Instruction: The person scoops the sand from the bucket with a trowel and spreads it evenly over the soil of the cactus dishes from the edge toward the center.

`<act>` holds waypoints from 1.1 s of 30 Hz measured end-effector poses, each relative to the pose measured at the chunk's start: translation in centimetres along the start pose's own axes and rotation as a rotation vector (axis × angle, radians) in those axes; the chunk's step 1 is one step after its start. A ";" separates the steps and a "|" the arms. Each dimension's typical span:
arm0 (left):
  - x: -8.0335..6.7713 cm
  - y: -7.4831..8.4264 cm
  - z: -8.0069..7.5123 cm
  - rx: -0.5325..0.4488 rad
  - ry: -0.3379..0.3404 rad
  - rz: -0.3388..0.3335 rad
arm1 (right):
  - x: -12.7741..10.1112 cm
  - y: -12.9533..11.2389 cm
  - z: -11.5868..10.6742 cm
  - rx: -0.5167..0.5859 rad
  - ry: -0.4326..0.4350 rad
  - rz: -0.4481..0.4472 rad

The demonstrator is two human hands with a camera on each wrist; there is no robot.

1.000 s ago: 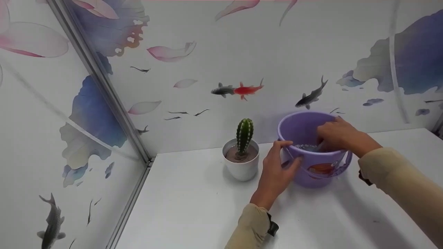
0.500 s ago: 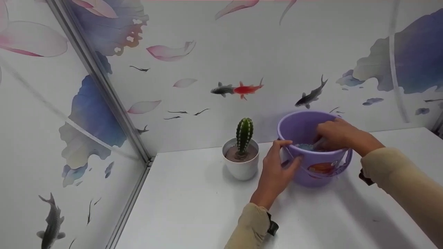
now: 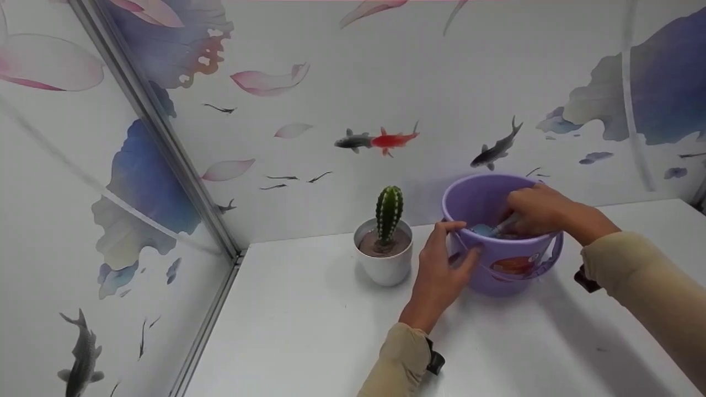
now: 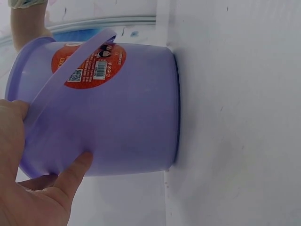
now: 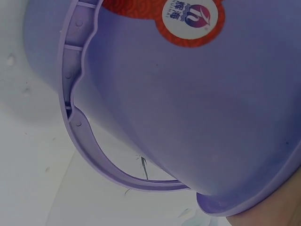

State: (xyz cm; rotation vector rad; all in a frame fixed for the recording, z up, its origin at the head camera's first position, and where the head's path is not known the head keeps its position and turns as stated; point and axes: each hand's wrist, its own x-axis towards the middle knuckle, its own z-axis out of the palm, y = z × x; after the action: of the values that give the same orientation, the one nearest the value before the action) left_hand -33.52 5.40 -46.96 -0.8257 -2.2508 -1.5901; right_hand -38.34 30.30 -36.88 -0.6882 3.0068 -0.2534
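A purple bucket (image 3: 499,251) stands near the back edge of the bench (image 3: 303,331). The left hand (image 3: 441,273) grips its rim, fingers partly spread; inside, the right hand (image 3: 543,209) closes round a pale handle (image 3: 506,223).

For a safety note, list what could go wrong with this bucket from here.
The purple bucket could tip if the right hand, reaching inside, pushes harder than the gripping left hand can steady. Tipping toward the potted cactus nearby might knock that over.
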 end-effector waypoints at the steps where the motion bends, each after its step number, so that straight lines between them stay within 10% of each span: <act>1: 0.0 0.0 0.0 -0.002 -0.001 -0.004 | -0.1 0.0 0.0 0.002 0.000 0.001; 33: -0.1 -0.1 0.3 0.003 -0.009 -0.014 | -3.6 0.3 -2.4 0.066 0.101 0.038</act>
State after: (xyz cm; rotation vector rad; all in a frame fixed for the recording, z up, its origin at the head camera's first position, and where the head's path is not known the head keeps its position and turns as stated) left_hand -33.51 5.62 -47.18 -0.8194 -2.2691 -1.5918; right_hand -35.45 32.49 -34.56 -0.6300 3.0873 -0.3952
